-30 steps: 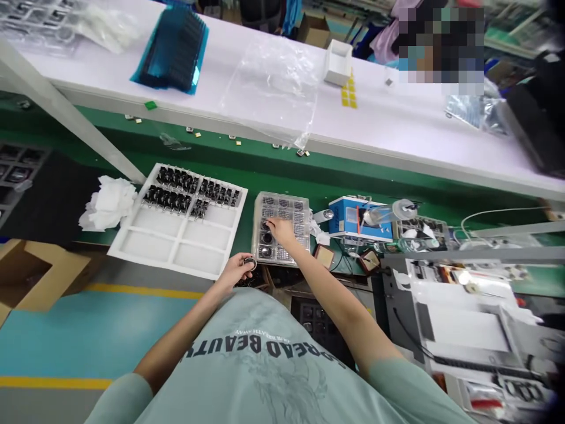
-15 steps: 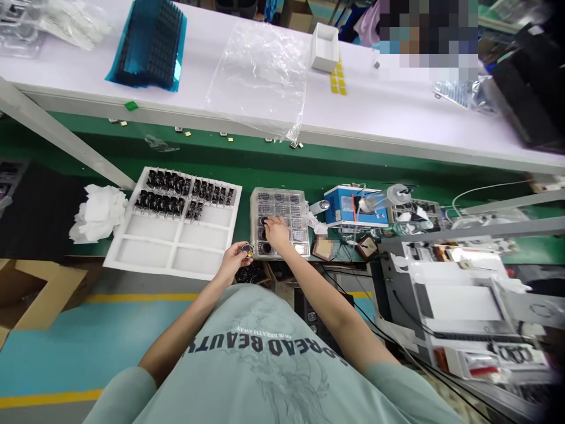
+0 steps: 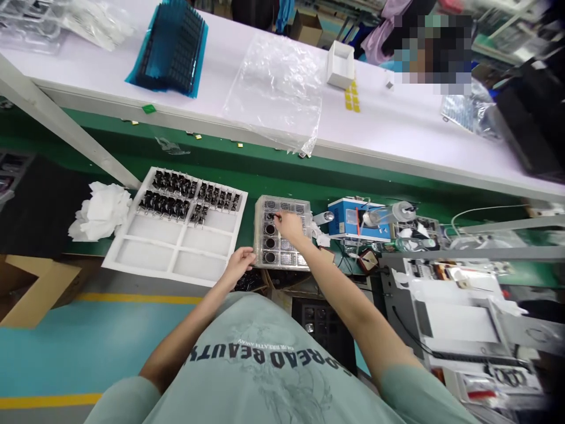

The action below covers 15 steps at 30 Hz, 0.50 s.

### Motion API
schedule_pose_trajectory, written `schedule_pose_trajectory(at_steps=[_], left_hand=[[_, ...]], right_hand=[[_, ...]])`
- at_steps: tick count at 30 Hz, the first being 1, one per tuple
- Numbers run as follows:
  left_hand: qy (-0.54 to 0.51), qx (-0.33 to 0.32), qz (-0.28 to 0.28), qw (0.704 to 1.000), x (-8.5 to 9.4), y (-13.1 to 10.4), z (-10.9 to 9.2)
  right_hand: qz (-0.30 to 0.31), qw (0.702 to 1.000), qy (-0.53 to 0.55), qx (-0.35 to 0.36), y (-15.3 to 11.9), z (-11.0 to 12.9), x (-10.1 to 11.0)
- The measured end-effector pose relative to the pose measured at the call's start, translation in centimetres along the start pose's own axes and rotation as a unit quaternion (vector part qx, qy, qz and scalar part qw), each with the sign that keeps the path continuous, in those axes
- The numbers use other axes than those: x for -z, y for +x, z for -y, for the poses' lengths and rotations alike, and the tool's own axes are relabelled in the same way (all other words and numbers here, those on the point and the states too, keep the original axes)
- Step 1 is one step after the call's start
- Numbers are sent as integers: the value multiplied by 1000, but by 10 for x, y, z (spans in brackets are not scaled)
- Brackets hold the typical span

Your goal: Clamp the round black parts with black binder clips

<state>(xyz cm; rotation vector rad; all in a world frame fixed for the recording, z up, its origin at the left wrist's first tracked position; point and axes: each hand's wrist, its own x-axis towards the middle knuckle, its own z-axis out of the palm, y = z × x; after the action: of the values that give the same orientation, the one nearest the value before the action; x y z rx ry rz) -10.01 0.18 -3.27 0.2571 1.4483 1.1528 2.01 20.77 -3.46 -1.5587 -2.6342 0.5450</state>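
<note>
Below me lies a clear plastic tray [image 3: 300, 262] with rows of square cells. Dark round discs [image 3: 269, 243] fill several cells of its left column. Over the upper left of this tray, my right hand [image 3: 290, 227] is closed in a pinch on a small dark round part [image 3: 273, 217] at a cell in the second row. The fingers hide some of that part. My left hand [image 3: 241, 263] is at the tray's lower left edge, its thumb and fingers closed against the rim.
A white divided tray [image 3: 176, 250] holding several black binder clips [image 3: 170, 205] lies to the left, beside crumpled white paper [image 3: 101, 212]. On the right stand a blue device [image 3: 342, 221] and a clear bottle [image 3: 391, 215]. A white shelf [image 3: 388, 126] crosses above the green bench.
The round part that was in my left hand no longer shows there, and that hand is now at the tray's edge. My right hand has moved up the left column. The view has shifted slightly.
</note>
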Motion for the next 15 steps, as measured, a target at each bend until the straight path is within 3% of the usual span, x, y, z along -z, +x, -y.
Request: schedule_pose_trajectory(at_steps=[3, 7, 12, 15], left_hand=[[7, 23, 11, 1000, 25, -9, 7], [-11, 32, -33, 999, 54, -12, 17], [-6, 12, -71, 997, 83, 2, 19], [65, -34, -72, 995, 96, 21, 8]], right_hand=[[61, 990, -113, 58, 27, -1, 7], [92, 979, -151, 101, 19, 3, -6], [77, 984, -128, 92, -7, 8, -29], [40, 991, -114, 54, -10, 13, -36]])
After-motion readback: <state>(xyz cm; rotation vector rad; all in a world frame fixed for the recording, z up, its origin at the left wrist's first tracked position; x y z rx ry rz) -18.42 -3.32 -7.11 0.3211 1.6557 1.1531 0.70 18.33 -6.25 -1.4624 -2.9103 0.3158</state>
